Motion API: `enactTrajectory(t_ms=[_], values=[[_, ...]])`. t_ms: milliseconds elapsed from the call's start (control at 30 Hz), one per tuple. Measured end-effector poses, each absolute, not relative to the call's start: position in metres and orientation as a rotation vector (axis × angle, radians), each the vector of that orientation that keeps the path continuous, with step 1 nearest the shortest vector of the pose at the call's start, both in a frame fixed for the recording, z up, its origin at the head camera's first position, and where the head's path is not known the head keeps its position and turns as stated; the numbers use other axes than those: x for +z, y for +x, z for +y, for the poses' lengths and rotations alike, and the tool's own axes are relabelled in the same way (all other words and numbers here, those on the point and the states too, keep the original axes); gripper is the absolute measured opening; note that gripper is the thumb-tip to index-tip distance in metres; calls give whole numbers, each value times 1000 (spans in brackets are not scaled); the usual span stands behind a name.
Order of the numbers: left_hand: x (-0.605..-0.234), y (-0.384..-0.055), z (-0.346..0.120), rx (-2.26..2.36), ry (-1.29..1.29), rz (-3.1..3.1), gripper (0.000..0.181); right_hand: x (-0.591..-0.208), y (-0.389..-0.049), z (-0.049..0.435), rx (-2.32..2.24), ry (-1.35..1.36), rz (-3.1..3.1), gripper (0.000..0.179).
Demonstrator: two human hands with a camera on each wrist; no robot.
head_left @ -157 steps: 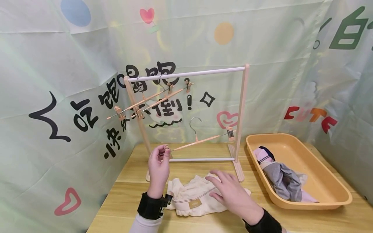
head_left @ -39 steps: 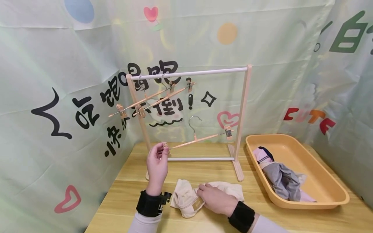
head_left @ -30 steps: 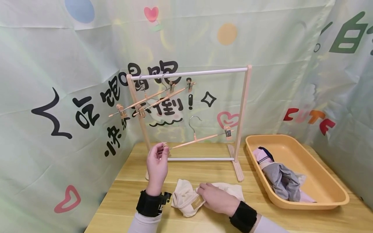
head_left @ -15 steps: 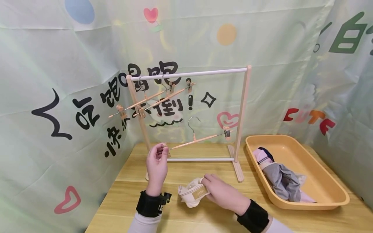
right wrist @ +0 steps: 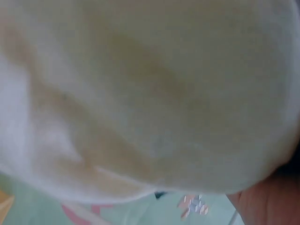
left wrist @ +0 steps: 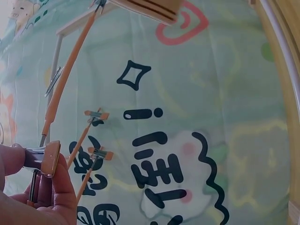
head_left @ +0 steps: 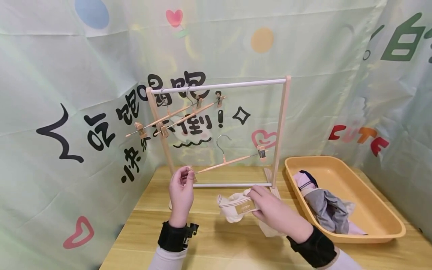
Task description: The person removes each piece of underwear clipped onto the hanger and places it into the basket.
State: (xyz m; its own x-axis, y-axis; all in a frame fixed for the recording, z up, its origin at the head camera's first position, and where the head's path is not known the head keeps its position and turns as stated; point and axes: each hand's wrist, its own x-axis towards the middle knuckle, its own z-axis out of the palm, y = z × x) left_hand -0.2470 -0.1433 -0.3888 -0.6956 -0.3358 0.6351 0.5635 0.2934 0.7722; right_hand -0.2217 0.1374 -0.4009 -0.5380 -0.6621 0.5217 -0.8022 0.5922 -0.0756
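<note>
My left hand (head_left: 181, 195) pinches the clip at the left end of a wooden clip hanger (head_left: 233, 161), which slants up to the right with its metal hook on top. The left wrist view shows that clip (left wrist: 49, 159) between thumb and fingers. My right hand (head_left: 278, 214) grips a cream garment (head_left: 231, 214) by its striped waistband beside a tan label (head_left: 245, 207). The garment is lifted off the table, below the hanger's free right clip (head_left: 261, 153) and apart from it. Its cream cloth (right wrist: 154, 93) fills most of the right wrist view, hiding most fingers.
A small garment rack (head_left: 287, 116) with a white top rail stands behind my hands. Two more clip hangers (head_left: 192, 119) hang at its left. At right, an orange tub (head_left: 374, 202) holds crumpled grey and pink clothes (head_left: 329, 210). A printed curtain surrounds the wooden table (head_left: 141, 236).
The garment lay spread on the table earlier. My right hand has gathered its waistband and raised it up and to the right. My left hand still holds the hanger, nearly unmoved.
</note>
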Motion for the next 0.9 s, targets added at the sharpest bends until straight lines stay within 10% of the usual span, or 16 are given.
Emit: enactTrajectory(t_ms=[900], values=[[-363, -226, -139, -1525, -204, -1816, 20, -356, -243, 241, 425, 786, -2271, 36]])
